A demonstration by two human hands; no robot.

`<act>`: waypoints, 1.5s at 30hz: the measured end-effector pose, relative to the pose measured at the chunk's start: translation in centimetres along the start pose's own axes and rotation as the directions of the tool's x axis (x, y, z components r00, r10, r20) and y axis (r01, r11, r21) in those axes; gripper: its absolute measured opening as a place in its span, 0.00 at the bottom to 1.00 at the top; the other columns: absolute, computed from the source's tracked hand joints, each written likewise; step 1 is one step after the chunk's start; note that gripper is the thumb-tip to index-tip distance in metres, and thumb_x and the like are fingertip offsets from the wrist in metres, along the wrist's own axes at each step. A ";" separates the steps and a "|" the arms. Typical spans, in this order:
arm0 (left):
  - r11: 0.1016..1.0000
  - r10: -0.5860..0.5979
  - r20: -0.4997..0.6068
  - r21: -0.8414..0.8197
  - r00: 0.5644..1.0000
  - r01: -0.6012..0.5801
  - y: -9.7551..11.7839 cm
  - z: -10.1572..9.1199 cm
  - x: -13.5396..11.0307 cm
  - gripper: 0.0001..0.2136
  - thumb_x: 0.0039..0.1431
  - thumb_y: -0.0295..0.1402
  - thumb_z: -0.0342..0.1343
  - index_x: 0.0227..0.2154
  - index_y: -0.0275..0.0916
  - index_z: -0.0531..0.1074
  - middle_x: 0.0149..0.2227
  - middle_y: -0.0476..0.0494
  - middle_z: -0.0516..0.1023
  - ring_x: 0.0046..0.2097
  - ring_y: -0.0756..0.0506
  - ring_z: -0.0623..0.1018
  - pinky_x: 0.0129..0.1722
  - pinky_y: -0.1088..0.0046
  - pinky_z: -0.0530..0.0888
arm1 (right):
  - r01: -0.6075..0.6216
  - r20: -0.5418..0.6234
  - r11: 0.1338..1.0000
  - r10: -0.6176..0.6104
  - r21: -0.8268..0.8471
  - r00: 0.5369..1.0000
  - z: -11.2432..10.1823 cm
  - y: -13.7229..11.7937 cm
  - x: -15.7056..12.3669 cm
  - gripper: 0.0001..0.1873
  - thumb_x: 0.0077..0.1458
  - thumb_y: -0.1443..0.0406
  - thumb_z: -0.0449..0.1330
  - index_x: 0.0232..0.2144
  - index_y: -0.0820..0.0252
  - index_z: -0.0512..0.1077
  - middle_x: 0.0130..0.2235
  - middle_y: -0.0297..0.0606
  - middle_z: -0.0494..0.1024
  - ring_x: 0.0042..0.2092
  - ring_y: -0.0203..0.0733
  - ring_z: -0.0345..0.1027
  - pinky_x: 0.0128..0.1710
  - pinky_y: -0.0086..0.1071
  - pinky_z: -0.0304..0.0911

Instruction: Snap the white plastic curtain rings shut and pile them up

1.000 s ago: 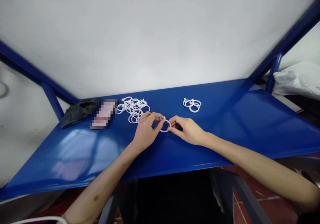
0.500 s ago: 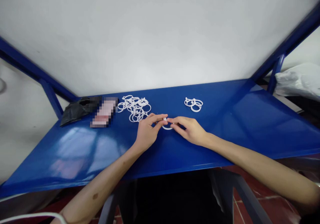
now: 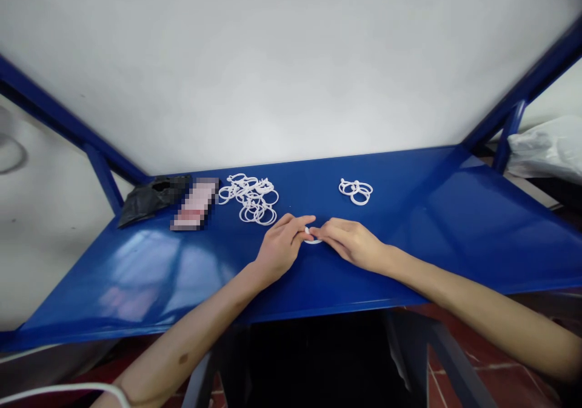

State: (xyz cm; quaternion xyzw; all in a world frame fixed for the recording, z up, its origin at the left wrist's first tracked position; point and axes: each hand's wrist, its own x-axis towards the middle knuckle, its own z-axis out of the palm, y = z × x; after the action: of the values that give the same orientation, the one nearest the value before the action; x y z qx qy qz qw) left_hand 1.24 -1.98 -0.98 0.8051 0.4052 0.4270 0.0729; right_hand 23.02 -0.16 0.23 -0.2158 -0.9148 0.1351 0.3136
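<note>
Hands (image 3: 280,247) partly hide a white ring (image 3: 313,242).

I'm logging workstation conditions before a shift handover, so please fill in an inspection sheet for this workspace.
Surface: glossy blue table, light reflected on its left side.
Job's things: one white ring between the hands, partly hidden by fingers; a larger pile of white rings left of centre; a small group of white rings to the right.
Clutter: black bag and a pixelated rectangular item, both at the left.
Hands: left hand and right hand both pinch the white ring.
Cables: white cord-like strip, bottom left; its purpose cannot be told.
Surroundings: pale wall behind, blue frame bars, translucent plastic bag far right, red floor.
</note>
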 end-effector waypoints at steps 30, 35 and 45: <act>0.893 -0.187 -0.070 0.403 0.980 0.199 -3.5 -4.3 2.1 0.07 0.66 0.34 0.56 0.43 0.40 0.74 0.34 0.46 0.80 0.40 0.43 0.77 0.47 0.62 0.70 | -0.515 -0.465 0.824 0.368 -0.238 0.805 -4.8 6.1 -0.1 0.10 0.66 0.62 0.57 0.44 0.57 0.76 0.38 0.43 0.78 0.43 0.50 0.68 0.46 0.46 0.67; 0.977 -0.215 0.069 0.015 0.974 0.214 -1.5 -2.0 3.2 0.05 0.64 0.31 0.58 0.41 0.42 0.75 0.33 0.50 0.77 0.35 0.49 0.76 0.39 0.72 0.73 | -0.440 -0.120 0.876 0.467 0.198 0.876 -2.4 2.5 1.9 0.13 0.66 0.59 0.58 0.50 0.55 0.71 0.43 0.40 0.79 0.38 0.41 0.74 0.41 0.38 0.72; 0.583 -0.694 0.134 -0.471 0.707 0.662 -0.9 2.2 4.9 0.10 0.63 0.38 0.58 0.45 0.42 0.76 0.37 0.47 0.82 0.36 0.49 0.80 0.37 0.72 0.77 | -0.526 -0.065 0.508 0.758 0.682 0.649 1.8 2.3 3.6 0.12 0.64 0.55 0.60 0.41 0.54 0.67 0.30 0.32 0.80 0.29 0.36 0.75 0.31 0.31 0.72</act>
State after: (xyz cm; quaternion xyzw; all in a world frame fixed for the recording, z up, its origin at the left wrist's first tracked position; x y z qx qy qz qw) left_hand 3.88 2.64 0.31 0.5291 0.5624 0.4797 0.4167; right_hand 20.07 3.35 -0.18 -0.4529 -0.5954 0.4877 0.4501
